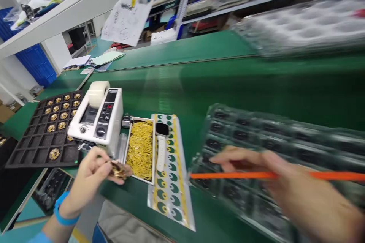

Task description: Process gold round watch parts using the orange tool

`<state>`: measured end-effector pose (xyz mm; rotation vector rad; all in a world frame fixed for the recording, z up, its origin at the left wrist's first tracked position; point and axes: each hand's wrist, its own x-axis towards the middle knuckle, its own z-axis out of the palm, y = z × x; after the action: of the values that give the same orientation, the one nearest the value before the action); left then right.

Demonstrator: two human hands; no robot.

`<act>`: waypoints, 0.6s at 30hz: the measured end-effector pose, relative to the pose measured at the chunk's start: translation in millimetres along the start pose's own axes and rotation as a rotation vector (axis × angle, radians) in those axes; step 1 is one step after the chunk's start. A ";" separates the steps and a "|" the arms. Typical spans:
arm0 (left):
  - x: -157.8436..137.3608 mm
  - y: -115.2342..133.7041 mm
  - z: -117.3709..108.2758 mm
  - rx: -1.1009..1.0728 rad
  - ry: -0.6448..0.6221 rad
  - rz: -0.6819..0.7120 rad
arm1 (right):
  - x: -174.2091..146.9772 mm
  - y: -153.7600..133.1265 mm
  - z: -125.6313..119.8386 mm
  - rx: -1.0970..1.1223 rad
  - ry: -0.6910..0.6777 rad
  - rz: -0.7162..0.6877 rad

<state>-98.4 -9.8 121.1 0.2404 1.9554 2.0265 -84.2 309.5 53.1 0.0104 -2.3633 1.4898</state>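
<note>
left hand [90, 174] pinches a small gold part [119, 169] just beside the tray of yellow rings [140, 149]; right hand [288, 188] holds an orange stick [228, 175] lengthwise, pointing left over the clear tray [256, 129].

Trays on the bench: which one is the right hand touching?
The clear plastic tray on the right, under the right hand. The black tray of gold parts lies far left, untouched.
</note>
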 end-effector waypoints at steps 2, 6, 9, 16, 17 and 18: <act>28.5 -8.4 36.4 -0.141 -0.106 -0.055 | -2.6 -19.3 0.5 0.266 -0.060 0.032; 78.6 -21.7 78.9 -0.197 -0.128 -0.067 | -9.0 -43.0 9.8 0.381 0.001 -0.114; 93.2 -28.3 89.7 -0.171 -0.093 -0.039 | -12.6 -44.0 17.7 0.320 0.037 -0.112; 89.8 -44.0 96.2 -0.175 -0.061 -0.010 | -17.3 -33.7 31.3 0.200 0.114 -0.069; 89.2 -45.9 96.2 -0.168 -0.056 -0.011 | -17.9 -33.8 32.5 0.175 0.111 -0.084; 88.9 -47.3 95.9 -0.158 -0.052 -0.013 | -18.7 -33.8 33.4 0.153 0.103 -0.108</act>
<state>-144.5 111.3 70.6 0.2398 1.7510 2.1314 -69.8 261.8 64.2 0.0945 -2.1291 1.5761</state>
